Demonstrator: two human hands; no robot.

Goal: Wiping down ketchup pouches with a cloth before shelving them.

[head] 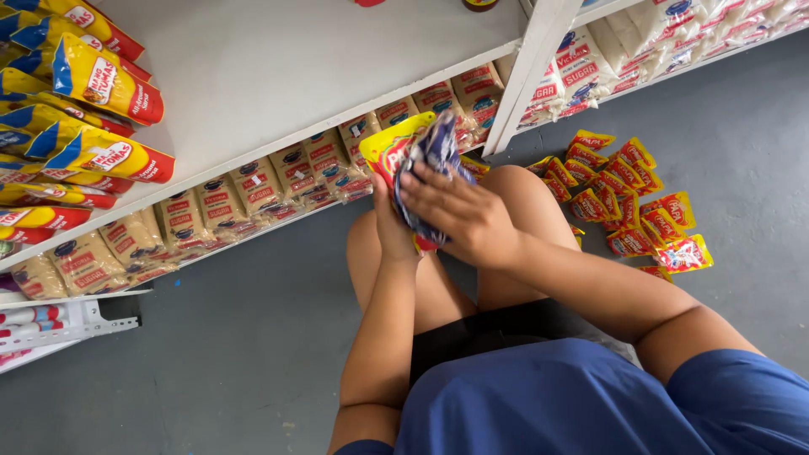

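Just above the bent knees, both hands hold a small stack of flat sauce pouches (419, 152), yellow, red and dark blue. From beneath, the left hand (392, 227) grips the stack's lower edge, its fingers mostly hidden, so I cannot tell how tightly they close. Over the front lies the right hand (459, 215), fingers (421, 181) spread and pressed flat against the pouches. These packs look light, soft and slick, likely to slide apart, so pinching across the whole stack seems safest. Beyond, more red and yellow pouches (628, 198) lie scattered on the grey floor (742, 143). Farther off, white shelves (278, 76) carry sugar bags (253, 190).
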